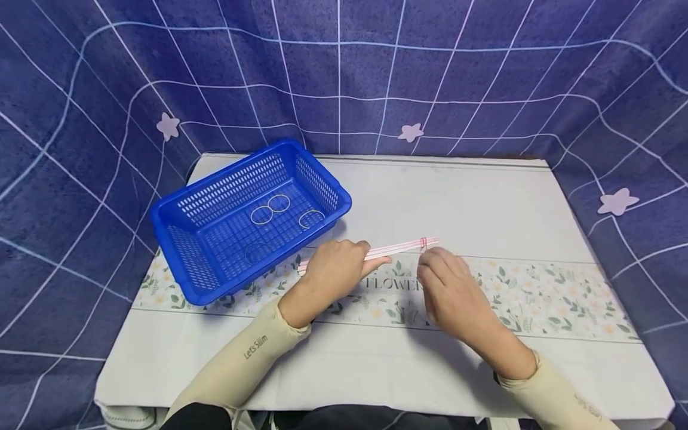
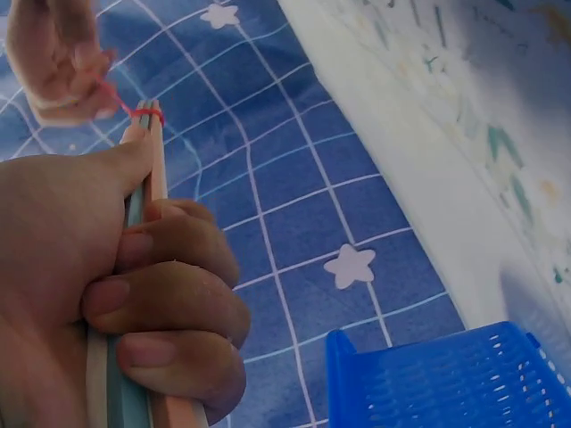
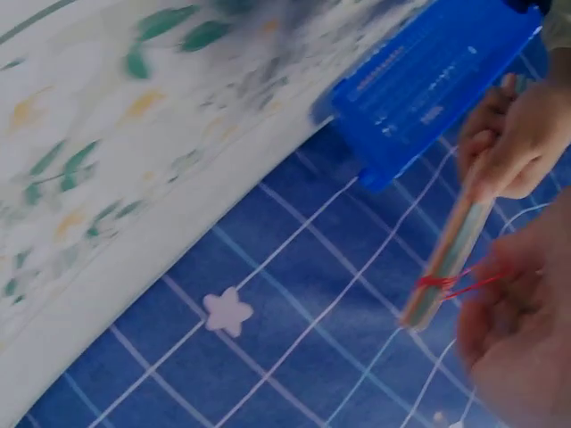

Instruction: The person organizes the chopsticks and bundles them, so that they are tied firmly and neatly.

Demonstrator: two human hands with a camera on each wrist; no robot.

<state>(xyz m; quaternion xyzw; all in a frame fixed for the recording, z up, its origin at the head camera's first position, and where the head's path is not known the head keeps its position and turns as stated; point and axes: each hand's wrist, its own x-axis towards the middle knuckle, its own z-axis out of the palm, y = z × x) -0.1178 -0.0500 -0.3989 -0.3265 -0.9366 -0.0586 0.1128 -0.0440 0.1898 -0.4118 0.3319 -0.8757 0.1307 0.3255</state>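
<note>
Our left hand (image 1: 335,266) fisted round thin pastel straws (image 1: 400,246), right hand (image 1: 448,286) pinching a red rubber band (image 1: 423,242) near their tip, "FLOWER" printed on the smooth counter (image 1: 484,203), "Let's Slim" on our sleeve (image 1: 255,346), perforated blue plastic basket (image 1: 177,218) centre left.

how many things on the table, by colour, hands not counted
Blue: 1, the basket
Pale or clear: 4, the rubber bands lying in the basket
Red: 1, the rubber band the right hand pulls around one end of the bundle
Pink and pale mixed: 1, the bundle of straws the left hand grips
Total: 7
</note>
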